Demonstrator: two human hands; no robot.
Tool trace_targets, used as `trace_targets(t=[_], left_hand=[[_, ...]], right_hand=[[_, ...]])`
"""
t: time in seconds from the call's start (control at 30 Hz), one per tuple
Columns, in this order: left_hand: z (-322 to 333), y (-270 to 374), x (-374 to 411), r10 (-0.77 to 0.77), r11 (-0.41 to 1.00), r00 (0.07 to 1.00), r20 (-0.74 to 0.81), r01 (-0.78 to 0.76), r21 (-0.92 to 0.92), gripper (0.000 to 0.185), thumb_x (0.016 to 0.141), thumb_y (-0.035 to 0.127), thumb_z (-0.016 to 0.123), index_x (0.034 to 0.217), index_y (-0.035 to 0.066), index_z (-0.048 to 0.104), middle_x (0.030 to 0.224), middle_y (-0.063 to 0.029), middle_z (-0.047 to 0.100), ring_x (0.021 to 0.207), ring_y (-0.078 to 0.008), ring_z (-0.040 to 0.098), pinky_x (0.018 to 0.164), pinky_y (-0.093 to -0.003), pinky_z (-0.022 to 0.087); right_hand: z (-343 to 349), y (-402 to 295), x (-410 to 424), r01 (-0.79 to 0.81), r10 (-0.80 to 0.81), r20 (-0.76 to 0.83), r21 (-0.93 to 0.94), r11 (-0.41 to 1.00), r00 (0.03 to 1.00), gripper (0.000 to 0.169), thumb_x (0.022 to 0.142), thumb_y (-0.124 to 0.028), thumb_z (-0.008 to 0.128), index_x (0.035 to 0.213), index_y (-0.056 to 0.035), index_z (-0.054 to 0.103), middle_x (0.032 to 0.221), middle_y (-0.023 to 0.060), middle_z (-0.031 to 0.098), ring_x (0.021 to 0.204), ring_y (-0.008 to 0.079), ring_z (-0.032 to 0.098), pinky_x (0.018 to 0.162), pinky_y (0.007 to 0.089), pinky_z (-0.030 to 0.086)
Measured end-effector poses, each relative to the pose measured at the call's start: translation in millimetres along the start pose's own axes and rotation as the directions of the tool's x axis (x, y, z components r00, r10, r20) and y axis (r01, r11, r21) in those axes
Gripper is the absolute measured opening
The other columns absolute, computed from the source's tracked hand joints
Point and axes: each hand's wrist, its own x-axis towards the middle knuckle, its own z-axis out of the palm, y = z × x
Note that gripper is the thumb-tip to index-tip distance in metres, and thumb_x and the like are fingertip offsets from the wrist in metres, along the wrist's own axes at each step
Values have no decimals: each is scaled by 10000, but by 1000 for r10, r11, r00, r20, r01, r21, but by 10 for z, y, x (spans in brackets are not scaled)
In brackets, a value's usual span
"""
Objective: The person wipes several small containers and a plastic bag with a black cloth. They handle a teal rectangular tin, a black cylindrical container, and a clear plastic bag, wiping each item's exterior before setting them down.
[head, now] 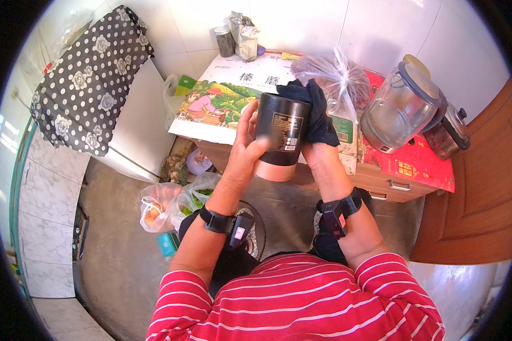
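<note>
My left hand (pixel 248 147) grips the left side of a black cylindrical canister (pixel 282 128) with a pinkish bottom band and a printed label. The canister is held upright, slightly tilted, over the front edge of a low cabinet. A dark cloth (pixel 320 113) lies against its right side and upper rim. My right hand (pixel 320 155) is behind and under that cloth; its fingers are hidden, with only the wrist and the base of the hand showing. Behind the canister lies an illustrated white cardboard box (pixel 222 98).
On the cabinet (pixel 367 181) stand a glass electric kettle (pixel 399 108), a metal pot (pixel 448 132), a tied plastic bag (pixel 339 76) and a lidded jar (pixel 225 41). Bags of produce (pixel 158 209) and a teal box (pixel 168 244) sit on the floor. A cloth-covered white appliance (pixel 136 128) stands left.
</note>
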Motion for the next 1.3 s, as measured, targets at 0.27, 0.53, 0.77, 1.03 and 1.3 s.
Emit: trace_targets(t=[0.27, 0.53, 0.77, 1.03, 1.3], left_hand=[[88, -42, -74, 127, 938, 988, -90, -90, 335, 785, 732, 221, 753, 1362, 24, 328, 1242, -107, 503, 1116, -187, 496, 973, -333, 396], [-173, 211, 33, 43, 964, 956, -289, -115, -240, 667, 840, 409, 615, 1347, 59, 359, 1203, -100, 538, 1084, -218, 559, 927, -358, 466], [-97, 191, 27, 127, 988, 966, -224, -143, -60, 641, 837, 332, 639, 1343, 55, 361, 1203, -99, 526, 1067, -185, 536, 921, -327, 445], [108, 37, -86, -88, 983, 996, -22, 83, -163, 730, 795, 360, 653, 1370, 27, 349, 1220, -101, 522, 1117, -181, 499, 980, -332, 388], [-11, 51, 57, -35, 985, 970, -240, 74, 153, 638, 929, 433, 502, 1375, 14, 322, 1244, -158, 462, 1143, -199, 460, 1001, -317, 350]], right_hand=[[44, 12, -194, 381, -326, 211, -329, 864, 921, 550, 969, -337, 506, 1400, -27, 363, 1338, 59, 496, 1208, 135, 459, 1031, 293, 355], [35, 322, -395, -37, 84, 202, -225, 974, 976, 449, 979, -212, 500, 1389, -58, 404, 1325, 36, 488, 1132, 85, 492, 964, 215, 390], [63, 327, -393, 614, -529, 400, -720, 324, 748, 391, 980, -284, 472, 1255, -8, 499, 1149, 122, 566, 1077, 188, 522, 964, 317, 391], [-123, -29, -62, -133, 145, 57, -185, 974, 988, 536, 963, -464, 453, 1324, -69, 479, 1203, 56, 578, 1106, 141, 539, 960, 273, 417], [57, 164, -219, 216, -200, 84, -328, 920, 976, 470, 985, -348, 432, 1354, -61, 385, 1261, 49, 460, 1167, 154, 445, 1009, 277, 339]])
